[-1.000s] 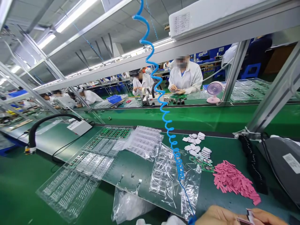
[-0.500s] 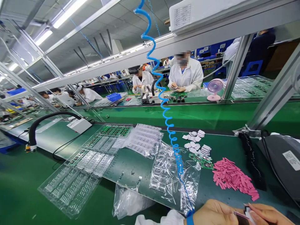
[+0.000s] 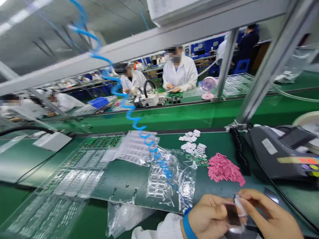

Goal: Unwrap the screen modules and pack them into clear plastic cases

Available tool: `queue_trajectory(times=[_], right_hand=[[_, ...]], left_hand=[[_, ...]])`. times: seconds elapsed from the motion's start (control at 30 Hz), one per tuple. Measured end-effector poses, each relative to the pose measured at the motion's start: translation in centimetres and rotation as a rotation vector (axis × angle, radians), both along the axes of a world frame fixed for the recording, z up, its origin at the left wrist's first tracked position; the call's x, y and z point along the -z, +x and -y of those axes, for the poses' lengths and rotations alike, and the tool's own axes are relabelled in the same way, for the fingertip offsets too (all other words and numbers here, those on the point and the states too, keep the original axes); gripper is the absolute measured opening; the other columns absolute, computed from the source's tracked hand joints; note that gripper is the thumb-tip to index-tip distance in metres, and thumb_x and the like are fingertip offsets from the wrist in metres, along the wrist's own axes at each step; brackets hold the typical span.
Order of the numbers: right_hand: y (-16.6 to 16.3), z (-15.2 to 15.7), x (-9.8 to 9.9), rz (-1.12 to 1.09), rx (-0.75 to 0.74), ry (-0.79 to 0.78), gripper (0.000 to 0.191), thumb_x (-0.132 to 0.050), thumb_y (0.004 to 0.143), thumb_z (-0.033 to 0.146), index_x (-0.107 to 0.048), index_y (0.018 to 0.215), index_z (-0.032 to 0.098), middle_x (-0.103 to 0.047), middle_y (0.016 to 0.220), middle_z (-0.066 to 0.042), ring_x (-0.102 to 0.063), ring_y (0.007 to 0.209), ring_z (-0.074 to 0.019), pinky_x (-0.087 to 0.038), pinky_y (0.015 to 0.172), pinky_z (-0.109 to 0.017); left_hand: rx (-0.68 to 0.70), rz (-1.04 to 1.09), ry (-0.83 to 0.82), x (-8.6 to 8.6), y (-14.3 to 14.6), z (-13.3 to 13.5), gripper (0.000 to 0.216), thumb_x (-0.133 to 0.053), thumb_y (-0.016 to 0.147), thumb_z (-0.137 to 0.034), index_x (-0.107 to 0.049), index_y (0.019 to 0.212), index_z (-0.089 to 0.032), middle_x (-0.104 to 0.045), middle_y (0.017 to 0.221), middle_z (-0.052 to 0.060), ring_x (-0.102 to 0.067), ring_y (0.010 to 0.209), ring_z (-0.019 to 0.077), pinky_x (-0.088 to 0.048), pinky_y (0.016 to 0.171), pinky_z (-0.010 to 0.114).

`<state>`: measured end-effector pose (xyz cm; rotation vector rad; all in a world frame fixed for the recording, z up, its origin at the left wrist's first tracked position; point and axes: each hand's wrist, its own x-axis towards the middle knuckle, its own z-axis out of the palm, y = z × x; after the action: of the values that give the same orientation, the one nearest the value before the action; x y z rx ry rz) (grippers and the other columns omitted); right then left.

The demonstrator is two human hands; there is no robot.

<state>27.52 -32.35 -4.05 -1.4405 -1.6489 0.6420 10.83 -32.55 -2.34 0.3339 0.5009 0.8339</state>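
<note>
My left hand (image 3: 208, 215) is clamped on a small dark-faced piece (image 3: 232, 214), its thumb on the near edge, so the piece juts out past my fingertips into the space between my two hands. My right hand (image 3: 272, 214) pinches a thin white strip (image 3: 241, 205) just beside that piece's right edge, and the heap of pink strips (image 3: 224, 168) lies beyond both hands on the green counter (image 3: 124, 176).

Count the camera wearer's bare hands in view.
2: the left bare hand, low in the picture, holding a dark rectangular piece; the right bare hand, to its right, pinching a small white piece.
</note>
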Motion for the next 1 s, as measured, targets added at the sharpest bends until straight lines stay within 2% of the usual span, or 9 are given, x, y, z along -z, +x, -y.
queue_trajectory(times=[0.13, 0.27, 0.4, 0.67, 1.0], right_hand=[[-0.7, -0.1, -3.1, -0.108, 0.004, -0.110, 0.017, -0.056, 0.078, 0.034, -0.063, 0.070, 0.020, -0.069, 0.070, -0.002, -0.065, 0.061, -0.0146, -0.053, 0.057, -0.020], [-0.7, -0.3, -4.7, -0.129, -0.089, -0.154, 0.019, -0.050, 0.083, 0.030, -0.057, 0.068, 0.020, -0.063, 0.065, 0.000, -0.059, 0.055, -0.0123, -0.048, 0.054, -0.023], [-0.3, -0.2, -4.7, -0.131, -0.144, -0.184, 0.019, -0.048, 0.085, 0.027, -0.054, 0.068, 0.020, -0.059, 0.064, 0.001, -0.056, 0.056, -0.0114, -0.044, 0.055, -0.023], [-0.1, -0.3, -4.2, -0.242, -0.185, -0.264, 0.020, -0.048, 0.086, 0.028, -0.051, 0.068, 0.020, -0.057, 0.065, 0.001, -0.054, 0.060, -0.0122, -0.044, 0.057, -0.023], [0.3, -0.3, -3.4, -0.430, -0.310, -0.417, 0.030, -0.045, 0.088, 0.045, -0.045, 0.071, 0.020, -0.048, 0.064, 0.003, -0.048, 0.056, -0.0108, -0.040, 0.056, -0.025]], left_hand=[[0.044, 0.018, 0.026, -0.9, -0.2, 0.0, 0.040, -0.082, 0.053, -0.036, -0.074, 0.078, -0.005, -0.063, 0.084, 0.010, -0.055, 0.077, 0.0141, -0.040, 0.076, 0.025], [0.089, 0.006, 0.072, -2.0, -0.3, -0.2, 0.035, -0.079, 0.058, -0.036, -0.074, 0.078, -0.007, -0.062, 0.083, 0.007, -0.053, 0.077, 0.0124, -0.038, 0.070, 0.020], [0.118, -0.043, 0.119, -2.6, 0.0, -0.3, 0.036, -0.078, 0.059, -0.039, -0.074, 0.076, -0.008, -0.059, 0.079, 0.006, -0.051, 0.073, 0.0115, -0.037, 0.066, 0.019], [0.132, -0.084, 0.085, -2.2, 0.0, -0.3, 0.038, -0.079, 0.056, -0.042, -0.074, 0.075, -0.010, -0.059, 0.081, 0.006, -0.050, 0.073, 0.0121, -0.036, 0.068, 0.021], [0.171, -0.091, 0.068, -2.2, 0.0, -0.2, 0.039, -0.080, 0.054, -0.041, -0.074, 0.074, -0.008, -0.058, 0.081, 0.007, -0.049, 0.074, 0.0128, -0.034, 0.067, 0.021]])
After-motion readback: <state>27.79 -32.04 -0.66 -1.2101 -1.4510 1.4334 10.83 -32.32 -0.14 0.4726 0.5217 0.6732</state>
